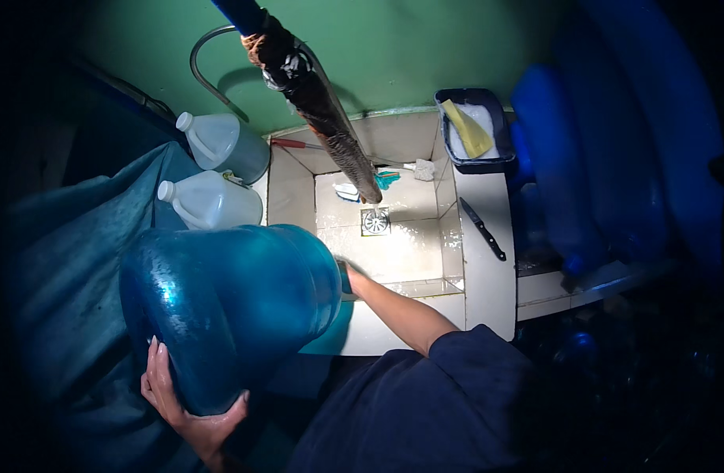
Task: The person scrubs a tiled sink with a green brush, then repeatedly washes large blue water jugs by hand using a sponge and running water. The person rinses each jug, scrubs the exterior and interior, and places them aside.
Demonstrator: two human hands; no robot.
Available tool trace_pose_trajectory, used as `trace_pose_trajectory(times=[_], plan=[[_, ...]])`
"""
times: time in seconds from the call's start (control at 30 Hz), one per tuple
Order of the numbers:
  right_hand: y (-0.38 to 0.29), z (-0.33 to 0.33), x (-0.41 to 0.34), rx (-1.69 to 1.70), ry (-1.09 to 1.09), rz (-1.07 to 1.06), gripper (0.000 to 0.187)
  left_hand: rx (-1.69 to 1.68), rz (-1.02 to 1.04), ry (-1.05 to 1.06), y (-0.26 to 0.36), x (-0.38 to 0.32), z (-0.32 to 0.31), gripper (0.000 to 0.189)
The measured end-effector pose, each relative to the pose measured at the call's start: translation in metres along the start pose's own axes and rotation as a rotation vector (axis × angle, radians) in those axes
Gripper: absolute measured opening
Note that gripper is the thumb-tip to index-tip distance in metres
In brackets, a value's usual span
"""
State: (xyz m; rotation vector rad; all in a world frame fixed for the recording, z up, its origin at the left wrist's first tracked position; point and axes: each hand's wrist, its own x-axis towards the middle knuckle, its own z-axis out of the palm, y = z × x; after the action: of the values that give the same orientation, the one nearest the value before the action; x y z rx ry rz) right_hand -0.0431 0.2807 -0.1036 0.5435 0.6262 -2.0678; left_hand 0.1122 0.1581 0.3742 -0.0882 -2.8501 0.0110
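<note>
A large translucent blue plastic water jug (261, 278) lies tilted on its side in front of me, over the left front corner of a tiled sink basin (344, 254). My left hand (190, 408) grips its lower left end, fingers spread over the curved surface and thumb underneath. At the jug's right end is my right hand (351, 280), mostly hidden behind the plastic; what its fingers hold cannot be seen. A wrapped pipe (338, 142) slants down over the sink, its mouth above a square metal drain (376, 222). The basin floor looks wet.
Two whitish jugs, one behind (226, 145) and one nearer (214, 198), stand left of the basin. A knife (483, 229) lies on the right ledge. Behind it sits a black tub (504, 139) with suds and a yellow cloth (469, 130). A white-headed brush (423, 170) rests inside.
</note>
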Motion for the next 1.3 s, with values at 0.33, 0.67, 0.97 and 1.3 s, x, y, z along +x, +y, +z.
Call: trace_pose_trajectory(times=[0.33,0.67,0.97,1.3], plan=[[-0.059,-0.057,-0.051,0.196,-0.074,-0.103,0.048,-0.351,0.066,0.146,0.023,-0.005,0.011,0.105],[-0.092,-0.076,-0.180,0.099,0.053,-0.631,0.027,-0.566,0.002,0.206,0.009,0.011,0.023,0.102],[-0.091,-0.100,-0.350,-0.328,0.566,-1.343,0.026,-0.918,0.200,0.214,-0.055,0.025,0.107,0.089],[0.174,-0.010,-0.591,-0.260,1.454,-1.670,0.025,-1.314,0.436,-0.313,-0.004,0.063,0.207,0.076]])
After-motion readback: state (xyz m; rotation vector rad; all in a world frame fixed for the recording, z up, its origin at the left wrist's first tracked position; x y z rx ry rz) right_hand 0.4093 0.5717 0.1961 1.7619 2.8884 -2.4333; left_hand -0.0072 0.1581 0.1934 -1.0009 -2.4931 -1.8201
